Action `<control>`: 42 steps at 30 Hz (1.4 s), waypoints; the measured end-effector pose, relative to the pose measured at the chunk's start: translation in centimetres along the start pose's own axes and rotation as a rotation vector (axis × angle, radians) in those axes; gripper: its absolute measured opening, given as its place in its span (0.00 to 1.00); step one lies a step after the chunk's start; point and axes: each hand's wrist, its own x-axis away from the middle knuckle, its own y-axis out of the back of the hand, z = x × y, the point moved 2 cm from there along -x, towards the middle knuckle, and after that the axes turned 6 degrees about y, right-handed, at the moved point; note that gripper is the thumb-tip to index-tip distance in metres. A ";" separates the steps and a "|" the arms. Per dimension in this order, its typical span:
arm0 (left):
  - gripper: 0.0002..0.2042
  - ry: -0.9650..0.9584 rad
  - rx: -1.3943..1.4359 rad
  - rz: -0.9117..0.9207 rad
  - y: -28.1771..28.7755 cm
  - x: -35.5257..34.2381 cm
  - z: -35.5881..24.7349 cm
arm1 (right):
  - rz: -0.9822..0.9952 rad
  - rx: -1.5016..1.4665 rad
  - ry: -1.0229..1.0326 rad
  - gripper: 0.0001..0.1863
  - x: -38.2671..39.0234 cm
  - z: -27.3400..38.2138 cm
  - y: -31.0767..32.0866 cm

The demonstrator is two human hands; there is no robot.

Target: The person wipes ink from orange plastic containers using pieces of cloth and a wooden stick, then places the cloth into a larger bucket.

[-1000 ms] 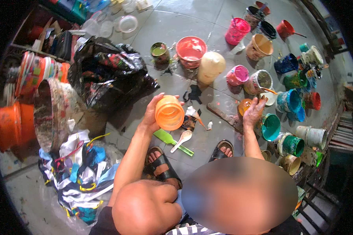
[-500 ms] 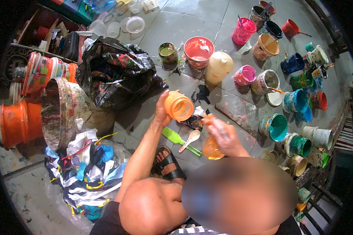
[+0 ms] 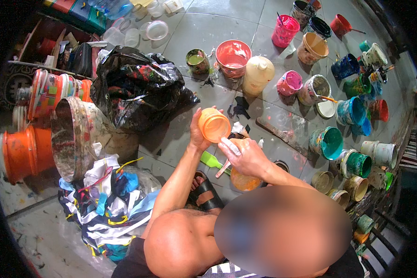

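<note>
A crumpled black plastic sack smeared with paint [image 3: 136,90] fills the upper left of the tiled floor, and just below it a big paint-crusted bucket lying on its side [image 3: 76,136] rests against a heap of striped and coloured rags [image 3: 109,206], with an orange plastic bucket [image 3: 21,153] further left at the picture's rim. Along the right side runs a crowd of small paint-stained tubs (teal, green, blue, pink and cream among them), the nearest being a teal-lined round tub [image 3: 328,142]. Further up stand a wide red plastic bowl [image 3: 233,56] and, just beside it, a cream plastic jug with a screw cap [image 3: 258,75]. In the middle, the left hand [image 3: 200,132] is wrapped around a small translucent orange plastic cup [image 3: 214,125], fingers closed on its side, holding it tilted above the floor with its mouth turned toward the camera. The right hand [image 3: 245,157] sits just beside the cup, fingertips at its lower rim; under that palm shows a second orange cup [image 3: 244,181], though whether the fingers grip it cannot be told. A bright green plastic spatula [image 3: 211,161] lies on the tiles just below the hands, near a black sandal [image 3: 206,197].
</note>
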 end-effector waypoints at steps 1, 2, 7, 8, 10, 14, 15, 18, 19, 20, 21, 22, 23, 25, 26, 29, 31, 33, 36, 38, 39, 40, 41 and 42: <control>0.32 -0.001 0.001 0.013 0.2 0.0 0.0 | 0.008 0.014 -0.008 0.15 0.1 0.1 -0.1; 0.32 -0.002 0.002 0.025 0.3 -0.1 0.1 | 0.006 -0.008 -0.029 0.15 0.0 0.1 0.0; 0.31 -0.079 -0.042 -0.031 0.8 -0.2 0.0 | 0.000 -0.002 -0.053 0.16 -0.6 0.4 0.7; 0.31 -0.098 -0.061 -0.048 0.7 -0.3 0.0 | -0.012 -0.017 -0.037 0.16 -0.6 0.3 0.6; 0.31 -0.086 -0.040 -0.061 0.7 -0.3 0.0 | -0.036 -0.049 -0.007 0.17 -0.5 0.0 0.2; 0.31 -0.049 0.078 -0.006 0.7 -0.1 0.1 | -0.017 -0.005 0.027 0.16 -0.5 0.1 -0.2; 0.31 -0.018 0.131 0.012 0.7 -0.2 0.2 | -0.003 0.034 0.071 0.16 -0.4 0.1 -0.1; 0.30 0.039 0.241 0.034 1.7 0.0 0.2 | -0.010 -0.018 0.014 0.16 -0.4 0.5 -0.1; 0.30 0.037 0.250 0.032 1.8 0.0 0.2 | -0.023 -0.057 -0.036 0.17 -0.5 0.5 0.1; 0.30 0.034 0.259 0.030 1.8 0.0 0.2 | -0.046 -0.033 -0.026 0.17 -0.5 0.3 0.3; 0.30 0.018 0.199 0.021 1.9 -0.1 0.3 | -0.069 -0.008 -0.016 0.17 -0.5 -0.1 0.5; 0.30 -0.001 0.137 0.009 1.9 0.0 0.2 | -0.089 0.013 -0.003 0.17 -0.4 -0.4 0.6; 0.31 -0.021 0.077 -0.003 1.8 0.1 0.1 | -0.074 -0.007 -0.030 0.17 -0.3 -0.7 0.8; 0.32 -0.040 -0.065 -0.038 2.6 -0.3 -0.7 | -0.041 -0.048 -0.080 0.17 0.0 -1.0 1.3; 0.33 -0.050 -0.135 -0.056 3.0 -0.3 -1.2 | -0.020 -0.083 -0.119 0.18 0.1 -1.1 1.5; 0.32 -0.051 -0.138 -0.097 1.8 0.1 -2.0 | -0.004 -0.121 -0.187 0.19 0.3 -1.6 2.0; 0.32 0.148 -0.021 0.025 1.5 0.1 -0.9 | -0.050 -0.074 -0.142 0.19 0.2 -1.8 1.8; 0.32 0.278 0.014 0.092 1.6 0.5 0.2 | 0.020 -0.094 -0.160 0.19 0.2 -1.2 2.0; 0.34 0.197 -0.104 0.047 1.9 0.7 0.4 | 0.040 -0.135 -0.189 0.18 0.5 -0.5 2.1; 0.35 0.195 0.008 0.077 0.4 1.2 0.5 | 0.013 -0.107 -0.180 0.18 1.1 -1.2 2.4; 0.36 0.227 0.122 0.118 -0.3 1.7 0.9 | 0.000 -0.074 -0.153 0.19 1.4 -1.9 2.2; 0.36 0.247 0.225 0.157 -0.7 2.1 0.7 | -0.014 -0.047 -0.110 0.19 1.1 -2.0 2.2; 0.34 0.257 0.146 0.206 -0.8 2.3 1.2 | 0.002 -0.031 -0.105 0.19 1.1 -2.0 2.4; 0.34 0.210 0.054 0.138 -0.8 1.9 1.4 | 0.017 -0.016 -0.100 0.19 1.2 -1.8 2.6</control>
